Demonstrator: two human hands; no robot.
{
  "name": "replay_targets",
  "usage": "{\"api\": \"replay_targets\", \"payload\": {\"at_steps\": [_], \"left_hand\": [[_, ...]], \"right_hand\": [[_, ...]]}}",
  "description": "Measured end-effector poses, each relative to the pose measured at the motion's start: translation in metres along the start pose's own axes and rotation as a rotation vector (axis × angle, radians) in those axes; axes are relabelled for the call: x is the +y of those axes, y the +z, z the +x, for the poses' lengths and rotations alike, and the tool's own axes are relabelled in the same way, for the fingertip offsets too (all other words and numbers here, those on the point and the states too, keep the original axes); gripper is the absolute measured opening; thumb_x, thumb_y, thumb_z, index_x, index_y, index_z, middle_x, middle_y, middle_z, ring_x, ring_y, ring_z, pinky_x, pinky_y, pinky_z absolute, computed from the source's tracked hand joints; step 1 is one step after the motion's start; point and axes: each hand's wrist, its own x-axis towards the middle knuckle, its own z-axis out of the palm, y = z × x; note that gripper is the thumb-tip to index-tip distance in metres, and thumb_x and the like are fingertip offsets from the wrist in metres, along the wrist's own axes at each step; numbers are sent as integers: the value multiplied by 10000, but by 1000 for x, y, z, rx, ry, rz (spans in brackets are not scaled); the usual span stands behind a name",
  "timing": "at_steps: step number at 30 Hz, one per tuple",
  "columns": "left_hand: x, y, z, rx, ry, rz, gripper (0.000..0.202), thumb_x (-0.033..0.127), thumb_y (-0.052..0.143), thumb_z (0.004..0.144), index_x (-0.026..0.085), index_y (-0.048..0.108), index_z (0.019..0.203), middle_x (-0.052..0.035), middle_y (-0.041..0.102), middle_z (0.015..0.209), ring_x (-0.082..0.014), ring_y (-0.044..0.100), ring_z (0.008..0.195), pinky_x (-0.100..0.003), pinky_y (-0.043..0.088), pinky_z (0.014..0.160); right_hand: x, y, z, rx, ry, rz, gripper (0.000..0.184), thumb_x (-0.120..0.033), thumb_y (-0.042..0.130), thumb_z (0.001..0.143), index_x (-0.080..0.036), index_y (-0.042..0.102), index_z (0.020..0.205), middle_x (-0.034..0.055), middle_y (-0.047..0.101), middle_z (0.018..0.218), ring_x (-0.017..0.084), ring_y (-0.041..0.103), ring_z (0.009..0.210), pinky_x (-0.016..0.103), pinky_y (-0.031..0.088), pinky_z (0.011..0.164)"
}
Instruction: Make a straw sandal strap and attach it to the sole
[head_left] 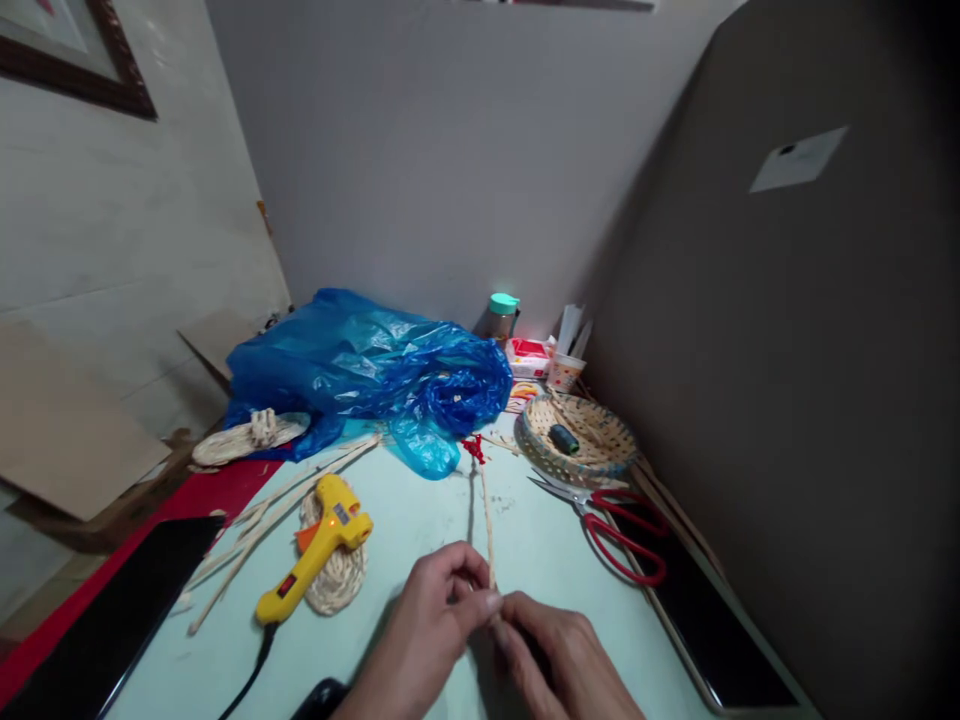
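Note:
Near the front of the table, my left hand (448, 607) and my right hand (559, 655) meet, fingertips pinched together. Both grip a thin, pale straw strand (488, 525) that points up and away from me. At its far end is a small red piece (474, 448); whether the two are joined I cannot tell. The strand's lower end is hidden by my fingers. To the left, a yellow hot glue gun (315, 555) lies across a woven straw sole (341, 582). Red-handled scissors (619, 530) lie to the right, blades partly apart.
A blue plastic bag (360, 350) fills the back left, beside a woven straw slipper (251, 437). Loose straw strands (255, 530) lie left. A shallow basket (536, 455) holds a dark thread spool (564, 439). Dark flat devices (142, 590) (712, 610) flank the table; walls stand behind and right.

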Motion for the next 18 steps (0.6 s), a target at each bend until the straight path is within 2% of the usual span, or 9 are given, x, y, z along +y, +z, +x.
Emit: {"api": "replay_targets", "payload": {"at_steps": [2,4,7,10,12,14,18], "left_hand": [[-2,1,0,-23,-12,-34,223,436,493,845,215,462,839,87,444,624,-60,300,434,-189,256,428],[-3,2,-1,-47,-18,-48,236,460,450,855,227,416,843,76,492,666,-50,252,424,-189,226,418],[-5,5,-1,-58,-5,4,168,388,446,848,225,409,832,50,535,684,-72,373,488,-196,296,477],[-5,7,-2,-50,26,156,103,315,446,851,217,463,825,38,550,646,-118,498,585,-225,369,569],[-5,7,-4,-50,68,285,112,303,432,866,224,481,802,33,567,626,-140,520,600,-244,370,588],[-6,7,-5,-43,123,416,152,287,413,880,238,464,746,27,577,618,-152,523,603,-251,364,586],[-14,8,-5,-11,196,651,220,209,369,890,248,438,685,19,589,614,-157,539,574,-247,373,565]], "right_hand": [[-2,-12,-2,-96,-6,-51,273,-295,493,940,-186,569,702,-26,573,619,115,462,565,216,319,523],[-2,-27,1,-102,-20,-69,300,-304,496,955,-179,634,720,-20,615,637,115,497,581,217,325,535],[4,-56,22,63,-23,-155,372,-299,423,1005,-164,694,788,0,671,685,126,565,619,235,361,576],[14,-76,63,156,15,-226,324,-289,450,1005,-143,699,859,23,690,760,150,618,715,266,423,674],[20,-80,93,177,39,-272,240,-293,501,995,-138,684,972,39,704,889,175,650,845,319,476,789],[23,-75,119,182,75,-324,285,-390,537,987,-144,646,1081,57,687,1019,200,658,940,408,513,864],[18,-57,146,127,134,-431,327,-443,588,953,-151,644,1089,71,673,1073,205,662,943,418,544,844]]}}
